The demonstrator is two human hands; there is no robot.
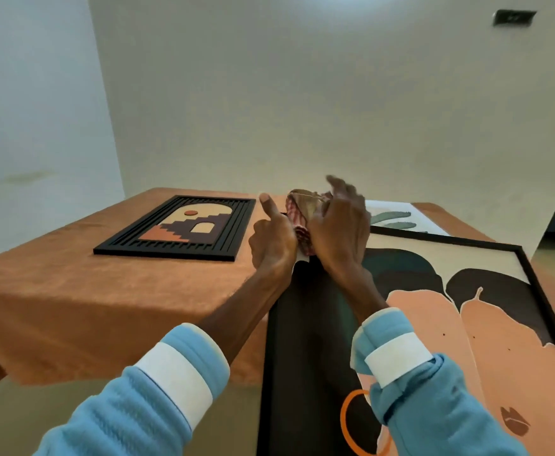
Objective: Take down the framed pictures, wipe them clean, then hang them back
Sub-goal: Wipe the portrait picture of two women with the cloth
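A large black-framed picture (pixel 486 324) with peach and dark shapes lies on the table, its near end hanging over the front edge. At its far left corner both hands hold a crumpled striped cloth (pixel 299 212). My left hand (pixel 274 238) grips the cloth's left side with the forefinger pointing up. Pressed against the cloth's right side, my right hand (pixel 338 232) curls over it with one finger lifted. A smaller black slatted frame (pixel 184 225) with an arch design lies flat at the table's far left. A third picture (pixel 397 218) with green leaves lies behind the large one.
The table wears an orange-brown cloth (pixel 105 297) that drapes over its front and left edges. Pale walls stand close behind and to the left. A dark wall switch plate (pixel 513 17) sits high at the right. A dark opening shows at the far right.
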